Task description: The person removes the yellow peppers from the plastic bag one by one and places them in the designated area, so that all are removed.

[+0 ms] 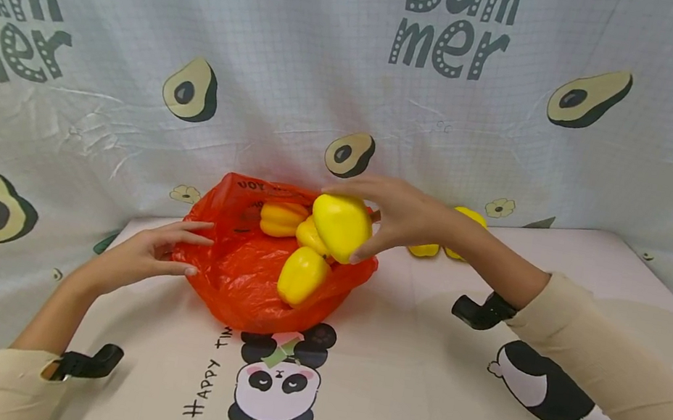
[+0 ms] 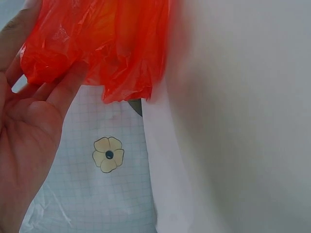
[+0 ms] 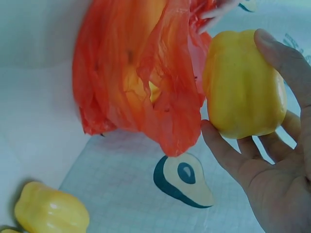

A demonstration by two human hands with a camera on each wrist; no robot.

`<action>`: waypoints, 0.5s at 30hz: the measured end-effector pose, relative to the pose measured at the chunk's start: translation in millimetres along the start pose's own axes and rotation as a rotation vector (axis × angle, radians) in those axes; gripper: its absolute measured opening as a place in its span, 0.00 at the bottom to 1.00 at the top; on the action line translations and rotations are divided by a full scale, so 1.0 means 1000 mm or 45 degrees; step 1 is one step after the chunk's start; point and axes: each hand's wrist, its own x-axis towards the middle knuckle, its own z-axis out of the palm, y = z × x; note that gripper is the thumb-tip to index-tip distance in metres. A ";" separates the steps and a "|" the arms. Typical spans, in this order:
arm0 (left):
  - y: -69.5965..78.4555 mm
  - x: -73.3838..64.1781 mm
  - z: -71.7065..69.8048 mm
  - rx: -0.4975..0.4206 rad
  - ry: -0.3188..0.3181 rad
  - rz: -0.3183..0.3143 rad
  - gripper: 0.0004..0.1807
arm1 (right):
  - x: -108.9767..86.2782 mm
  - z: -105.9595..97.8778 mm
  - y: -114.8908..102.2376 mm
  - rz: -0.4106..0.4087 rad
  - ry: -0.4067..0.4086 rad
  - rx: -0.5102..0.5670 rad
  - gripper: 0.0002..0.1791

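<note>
My right hand (image 1: 405, 213) grips a yellow bell pepper (image 1: 340, 227) above the right side of a red plastic bag (image 1: 244, 291). In the right wrist view, thumb and fingers close round this pepper (image 3: 245, 85) beside the bag (image 3: 112, 92). The bag's mouth faces the head camera, and several yellow peppers (image 1: 302, 276) lie inside, one partly covered by the held one. At the left rim, my left hand (image 1: 152, 248) holds the bag's edge, fingertips over it. The left wrist view shows red film (image 2: 116, 53) between the fingers of that hand (image 2: 29, 126).
More yellow peppers (image 1: 424, 250) lie on the table right of the bag, partly behind my right forearm. The light table cover (image 1: 386, 394) bears panda prints. A white sheet with avocado prints (image 1: 279, 69) hangs behind the table, close to the bag.
</note>
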 end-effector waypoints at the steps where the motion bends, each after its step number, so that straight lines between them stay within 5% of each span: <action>1: 0.000 0.000 0.000 -0.002 -0.001 -0.002 0.27 | -0.001 -0.001 0.000 0.001 0.006 0.009 0.47; 15: 0.000 0.000 0.000 -0.005 -0.007 0.003 0.26 | -0.017 -0.007 0.002 0.038 0.041 0.049 0.47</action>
